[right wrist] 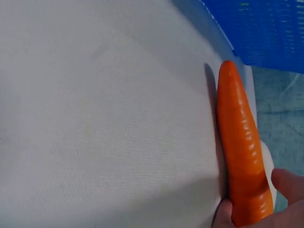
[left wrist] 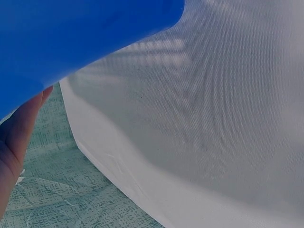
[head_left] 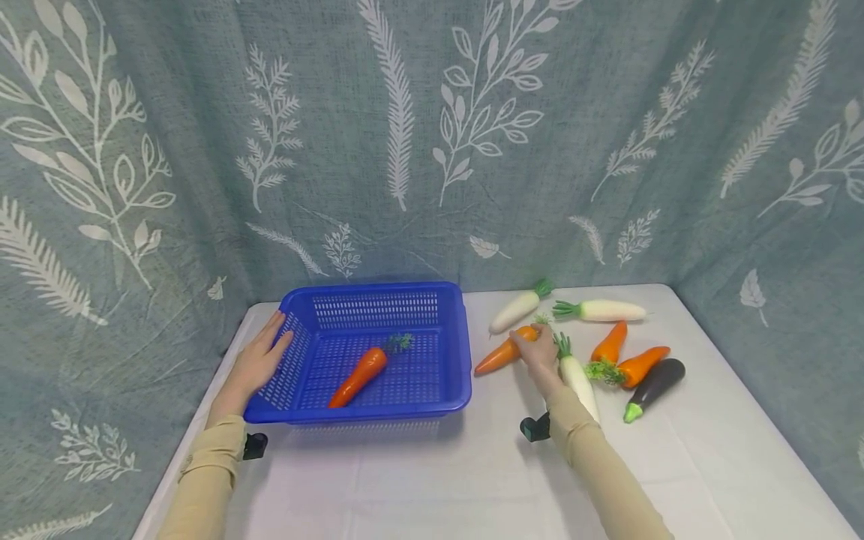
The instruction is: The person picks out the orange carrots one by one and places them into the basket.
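My right hand (head_left: 538, 356) grips an orange carrot (head_left: 498, 357) near its leafy end, thumb and fingers on opposite sides. In the right wrist view that carrot (right wrist: 242, 142) points its tip toward the basket. My left hand (head_left: 256, 363) rests along the left rim of a blue plastic basket (head_left: 466, 345), its fingers fairly straight. The left wrist view shows part of the left hand (left wrist: 21, 128) against the basket's smooth outer side (left wrist: 85, 33). Inside the basket lies a redder carrot (head_left: 360, 376) with a green top.
Right of the held carrot lie three white radishes, one at the back (head_left: 516, 311), one farther right (head_left: 610, 310) and one partly behind my right forearm (head_left: 577, 382). Beyond are two carrots (head_left: 610, 343) (head_left: 643, 366) and an eggplant (head_left: 656, 386). A patterned curtain (head_left: 418, 150) borders the white table (head_left: 405, 487).
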Demonstrator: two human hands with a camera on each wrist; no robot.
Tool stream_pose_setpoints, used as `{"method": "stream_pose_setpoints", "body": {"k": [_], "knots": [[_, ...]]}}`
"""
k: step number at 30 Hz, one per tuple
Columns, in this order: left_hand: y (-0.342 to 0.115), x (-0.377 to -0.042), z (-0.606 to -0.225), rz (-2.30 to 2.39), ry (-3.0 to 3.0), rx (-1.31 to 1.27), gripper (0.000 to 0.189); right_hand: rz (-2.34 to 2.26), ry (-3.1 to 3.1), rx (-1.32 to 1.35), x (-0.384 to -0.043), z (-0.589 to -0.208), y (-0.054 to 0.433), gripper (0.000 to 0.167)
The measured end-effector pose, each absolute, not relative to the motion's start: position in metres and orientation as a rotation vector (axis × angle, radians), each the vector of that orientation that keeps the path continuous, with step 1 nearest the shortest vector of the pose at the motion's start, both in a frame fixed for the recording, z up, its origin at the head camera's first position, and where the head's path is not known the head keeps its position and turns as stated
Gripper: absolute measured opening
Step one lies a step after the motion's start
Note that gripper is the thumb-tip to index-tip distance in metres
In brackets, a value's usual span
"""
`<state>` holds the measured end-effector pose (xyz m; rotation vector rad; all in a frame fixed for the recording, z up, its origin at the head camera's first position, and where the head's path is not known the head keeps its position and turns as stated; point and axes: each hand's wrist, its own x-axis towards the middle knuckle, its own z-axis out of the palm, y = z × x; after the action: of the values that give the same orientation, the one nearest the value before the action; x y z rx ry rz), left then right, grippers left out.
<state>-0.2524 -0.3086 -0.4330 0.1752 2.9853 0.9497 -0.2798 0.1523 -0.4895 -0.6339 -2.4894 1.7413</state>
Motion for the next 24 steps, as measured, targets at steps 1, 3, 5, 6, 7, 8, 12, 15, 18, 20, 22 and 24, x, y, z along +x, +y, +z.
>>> {"method": "stream_pose_setpoints", "body": {"k": [1, 3, 5, 6, 7, 8, 12, 15, 18, 20, 22, 24], "knots": [[-0.3084, -0.2523, -0.4328, 0.952, 2.984, 0.176, 0.065, 1.739, -2.485, -0.638, -0.2801, -0.4897, 0.1522, 0.062], [-0.3081, -0.252, -0.4326, 0.951, 2.981, 0.176, 0.065, 1.732, -2.482, -0.651, -0.2806, -0.4901, 0.1518, 0.06], [-0.3082, -0.252, -0.4327, 0.951, 2.981, 0.176, 0.065, 1.723, -2.484, -0.658, -0.2812, -0.4904, 0.1516, 0.059], [-0.3084, -0.2521, -0.4328, 0.948, 2.981, 0.175, 0.065, 1.723, -2.482, -0.659, -0.2815, -0.4905, 0.1515, 0.059], [-0.3086, -0.2522, -0.4329, 0.947, 2.981, 0.175, 0.065, 1.724, -2.481, -0.663, -0.2817, -0.4906, 0.1514, 0.059], [-0.3088, -0.2522, -0.4329, 0.946, 2.982, 0.174, 0.065, 1.724, -2.482, -0.666, -0.2818, -0.4907, 0.1513, 0.059], [-0.309, -0.2524, -0.4322, 0.953, 2.982, 0.174, 0.064, 1.741, -2.475, -0.671, -0.2819, -0.4917, 0.1516, 0.06], [-0.3088, -0.2524, -0.4316, 0.96, 2.978, 0.171, 0.064, 1.748, -2.477, -0.665, -0.2816, -0.4929, 0.1518, 0.06], [-0.3086, -0.2524, -0.4316, 0.958, 2.98, 0.173, 0.064, 1.746, -2.477, -0.66, -0.2821, -0.4946, 0.1517, 0.06], [-0.3086, -0.2525, -0.4318, 0.953, 2.985, 0.175, 0.064, 1.742, -2.477, -0.662, -0.2822, -0.4951, 0.1518, 0.06], [-0.3087, -0.2526, -0.4321, 0.948, 2.988, 0.178, 0.065, 1.74, -2.475, -0.665, -0.2825, -0.4953, 0.1518, 0.06], [-0.3087, -0.2526, -0.4323, 0.946, 2.989, 0.178, 0.065, 1.736, -2.476, -0.663, -0.2822, -0.4947, 0.1518, 0.06]]}}
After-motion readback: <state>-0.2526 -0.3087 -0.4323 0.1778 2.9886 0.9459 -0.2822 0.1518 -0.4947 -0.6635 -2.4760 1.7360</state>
